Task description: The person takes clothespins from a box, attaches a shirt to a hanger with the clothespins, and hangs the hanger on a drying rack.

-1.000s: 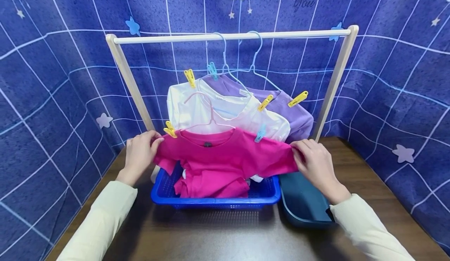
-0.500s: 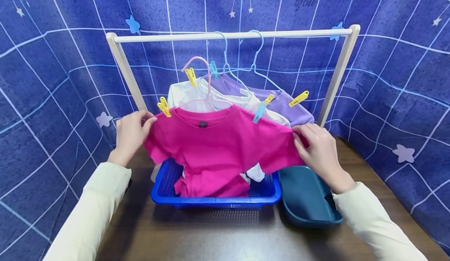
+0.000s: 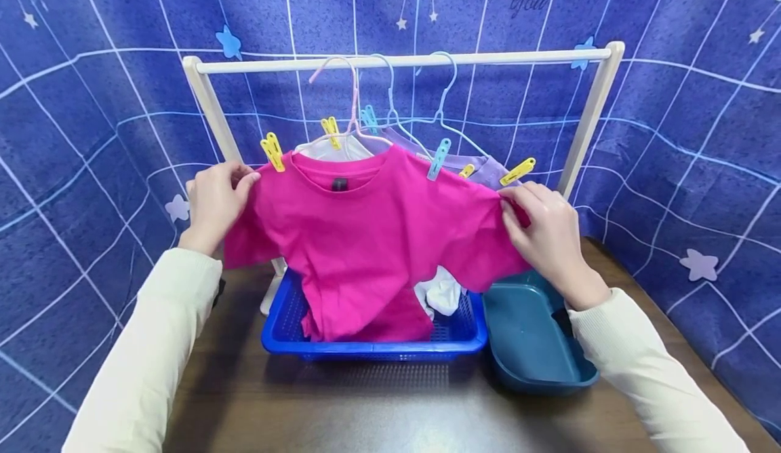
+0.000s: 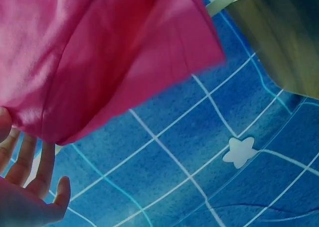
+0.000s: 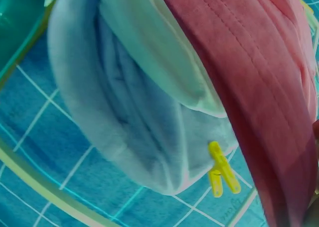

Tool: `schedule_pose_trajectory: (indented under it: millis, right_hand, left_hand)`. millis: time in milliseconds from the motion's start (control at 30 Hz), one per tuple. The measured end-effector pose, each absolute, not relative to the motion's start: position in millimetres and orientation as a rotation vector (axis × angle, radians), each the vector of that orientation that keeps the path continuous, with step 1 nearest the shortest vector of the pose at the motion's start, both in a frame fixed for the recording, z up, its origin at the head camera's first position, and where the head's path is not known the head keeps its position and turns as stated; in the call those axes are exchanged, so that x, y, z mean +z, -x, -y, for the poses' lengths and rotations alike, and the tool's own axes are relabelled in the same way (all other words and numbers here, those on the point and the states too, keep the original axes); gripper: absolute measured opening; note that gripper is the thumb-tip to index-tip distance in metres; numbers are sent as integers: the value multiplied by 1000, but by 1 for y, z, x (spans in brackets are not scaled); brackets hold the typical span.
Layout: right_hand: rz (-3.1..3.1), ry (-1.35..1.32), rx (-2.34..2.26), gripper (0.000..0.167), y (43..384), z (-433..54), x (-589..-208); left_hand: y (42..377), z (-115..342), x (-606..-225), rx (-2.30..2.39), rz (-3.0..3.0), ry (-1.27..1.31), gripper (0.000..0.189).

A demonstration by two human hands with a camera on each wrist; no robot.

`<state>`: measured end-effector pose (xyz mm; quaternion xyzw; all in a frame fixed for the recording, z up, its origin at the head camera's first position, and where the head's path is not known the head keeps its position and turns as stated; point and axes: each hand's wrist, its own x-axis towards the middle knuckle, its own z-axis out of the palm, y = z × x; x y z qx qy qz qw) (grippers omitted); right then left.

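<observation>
A bright pink T-shirt (image 3: 354,236) is stretched between the two hands in the head view, its lower part reaching down into the blue basket (image 3: 372,348). Inside it is a pink hanger (image 3: 354,100), whose hook overlaps the rack's white rail (image 3: 256,67). A yellow clothespin (image 3: 272,152) and a blue clothespin (image 3: 438,159) sit on the shirt's shoulders. My left hand (image 3: 215,202) pinches the sleeve on the left between thumb and fingers. The opposite sleeve is pinched by my right hand (image 3: 546,236). In the left wrist view, that sleeve's edge (image 4: 149,82) hangs beside the fingers.
Behind the shirt, a white garment (image 3: 314,150) and a purple garment (image 3: 488,169) hang from blue hangers with clothespins. White cloth (image 3: 444,291) lies in the basket. A dark teal bin (image 3: 537,331) stands right of it on the wooden table (image 3: 305,412).
Both hands have raised the pink shirt and its hanger, from low in front of the white garment until the hook is level with the rail. More of the white garment is now covered.
</observation>
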<state>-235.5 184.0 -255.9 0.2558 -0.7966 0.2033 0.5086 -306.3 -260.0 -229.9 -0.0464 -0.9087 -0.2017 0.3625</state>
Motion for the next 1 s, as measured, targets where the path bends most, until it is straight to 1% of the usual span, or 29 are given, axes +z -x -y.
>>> schedule_pose_trajectory:
  millis: [233, 433, 1000]
  right_hand:
    - [1912, -606, 503, 11, 236, -175, -238]
    - [1923, -635, 503, 12, 239, -170, -230]
    - [1950, -674, 475, 13, 245, -164, -230]
  left_hand:
    - [310, 262, -204, -526, 2317, 59, 31]
    - [314, 265, -192, -519, 2357, -1, 34]
    - [314, 273, -197, -536, 2426, -50, 33]
